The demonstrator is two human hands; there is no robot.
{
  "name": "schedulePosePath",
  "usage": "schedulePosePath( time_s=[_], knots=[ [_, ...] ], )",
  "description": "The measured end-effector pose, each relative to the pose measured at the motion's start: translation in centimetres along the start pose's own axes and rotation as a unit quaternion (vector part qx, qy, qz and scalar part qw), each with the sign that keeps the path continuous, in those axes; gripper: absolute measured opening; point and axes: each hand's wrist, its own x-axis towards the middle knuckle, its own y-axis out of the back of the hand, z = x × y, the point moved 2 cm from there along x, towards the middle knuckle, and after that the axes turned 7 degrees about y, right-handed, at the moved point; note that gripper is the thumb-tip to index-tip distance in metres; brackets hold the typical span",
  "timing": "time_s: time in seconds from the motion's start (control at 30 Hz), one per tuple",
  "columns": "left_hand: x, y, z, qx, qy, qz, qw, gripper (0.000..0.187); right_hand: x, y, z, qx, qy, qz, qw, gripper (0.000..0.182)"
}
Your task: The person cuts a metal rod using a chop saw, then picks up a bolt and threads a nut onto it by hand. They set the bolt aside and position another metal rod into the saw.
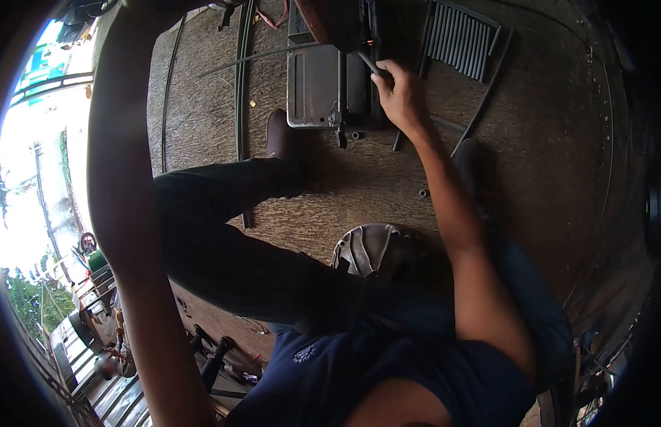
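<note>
My right hand is closed around a short dark rod. Its far end points up at a small orange glow by a metal frame. Just below lies a grey metal panel with a raised border, a bar and latch-like fitting along its right side. A dark reddish flat piece hangs over the panel's top, partly cut off by the frame edge. My left arm reaches up along the left; the left hand is dark at the top edge, its fingers hidden.
A slatted metal grille lies upper right, near long bars. Long thin rods run along the floor at left. A ribbed metal housing sits by my legs. Small tube pieces lie about. Another person is at lower left.
</note>
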Motion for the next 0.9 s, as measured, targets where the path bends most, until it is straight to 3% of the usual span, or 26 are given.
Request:
schedulePosePath(
  time_s=[0.13,0.17,0.2,0.23,0.33,0.37,0.4,0.43,0.5,0.53,0.6,0.63,0.7,0.73,0.83,0.9],
  knots=[
    [-0.2,-2.5,3.5,-0.126,-0.03,0.075,0.989,0.052,-0.5,0.0,-0.3,-0.025,-0.015,-0.016,0.999,0.018],
    [-0.2,-2.1,4.0,0.138,-0.053,0.089,0.985,0.054,-0.7,0.0,0.0,0.02,-0.062,-0.044,0.997,0.021],
    [-0.2,-1.8,4.5,0.393,-0.072,0.096,0.911,0.057,-0.8,-0.1,0.2,0.066,-0.109,-0.072,0.989,0.024],
    [-0.3,-1.7,5.3,0.394,-0.071,0.097,0.911,0.057,-0.7,0.0,0.1,0.066,-0.108,-0.072,0.989,0.024],
    [-0.5,-1.2,4.6,0.442,0.084,0.072,0.89,0.051,-0.6,0.6,-0.1,0.136,-0.177,-0.115,0.968,0.022],
    [-0.4,-0.6,2.6,-0.022,0.103,-0.019,0.994,0.048,-0.5,0.8,-0.2,0.18,-0.195,-0.134,0.955,0.02],
    [-0.4,-0.1,0.8,-0.26,0.094,-0.063,0.959,0.047,-0.4,1.0,-0.3,0.225,-0.212,-0.153,0.939,0.018],
    [-0.4,-0.6,1.2,-0.48,0.098,-0.107,0.865,0.046,-0.2,1.5,-0.4,0.225,-0.212,-0.152,0.939,0.018],
    [-0.1,-1.5,1.8,-0.271,0.035,0.003,0.962,0.047,0.2,2.1,-0.7,0.306,-0.207,-0.157,0.916,0.017],
    [-0.1,-1.5,1.4,-0.271,0.035,0.003,0.962,0.047,0.4,2.1,-0.8,0.306,-0.208,-0.158,0.916,0.017],
    [0.1,-1.5,0.7,-0.051,-0.036,0.048,0.997,0.047,0.7,2.3,-0.7,0.314,-0.207,-0.067,0.924,0.018],
    [0.0,-1.2,0.9,-0.051,-0.037,0.048,0.997,0.047,0.8,2.2,-0.3,0.258,-0.185,-0.065,0.946,0.019],
    [-0.1,-0.7,1.0,-0.335,0.058,-0.064,0.938,0.046,0.7,1.6,0.3,0.197,-0.169,-0.068,0.963,0.019],
    [-0.5,-1.0,2.1,-0.334,0.058,-0.063,0.939,0.046,0.7,1.3,0.4,0.135,-0.152,-0.071,0.976,0.019],
    [-1.5,-1.7,3.6,-0.443,0.154,0.052,0.882,0.043,0.3,0.0,0.5,0.137,-0.104,-0.069,0.983,0.021],
    [-1.1,-0.8,1.4,-0.51,0.168,0.042,0.842,0.04,0.0,-0.3,0.5,0.173,-0.122,-0.073,0.975,0.022]
  ],
)
